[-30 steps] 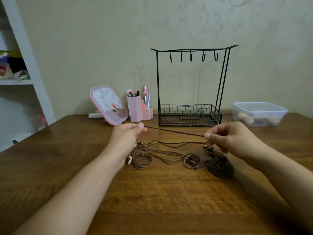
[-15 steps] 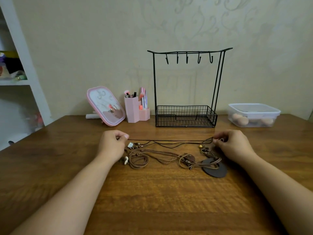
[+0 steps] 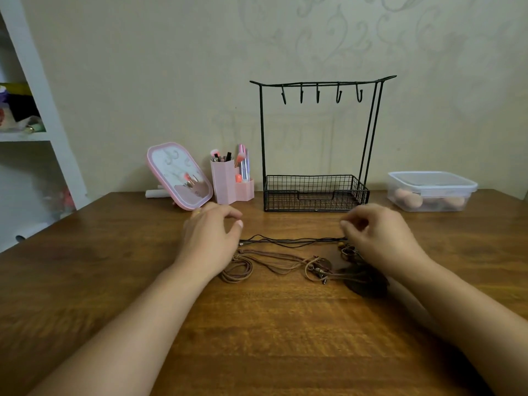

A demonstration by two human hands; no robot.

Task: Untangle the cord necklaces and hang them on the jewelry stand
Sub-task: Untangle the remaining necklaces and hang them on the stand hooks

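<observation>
A black cord necklace (image 3: pixel 291 240) lies stretched straight on the wooden table (image 3: pixel 257 324). Just in front of it sits a tangle of brown cord necklaces (image 3: pixel 265 262) with small beads and a dark flat pendant (image 3: pixel 367 281). My left hand (image 3: pixel 210 238) hovers over the left end of the cords, fingers loosely curled and holding nothing. At the right end my right hand (image 3: pixel 377 238) is also loosely curled, its fingertips just above the black cord. The black wire jewelry stand (image 3: pixel 261 138) rises behind, with several bare hooks and a mesh basket base.
A pink-framed mirror (image 3: pixel 179 175) and a pink brush holder (image 3: pixel 225 181) stand left of the jewelry stand. To the stand's right is a lidded clear box (image 3: pixel 431 190) of sponges. A white shelf (image 3: pixel 43 110) borders the table's left side.
The black cord, held taut above the table a second ago, was lowered onto the table. Both hands have let go of it and lifted slightly.
</observation>
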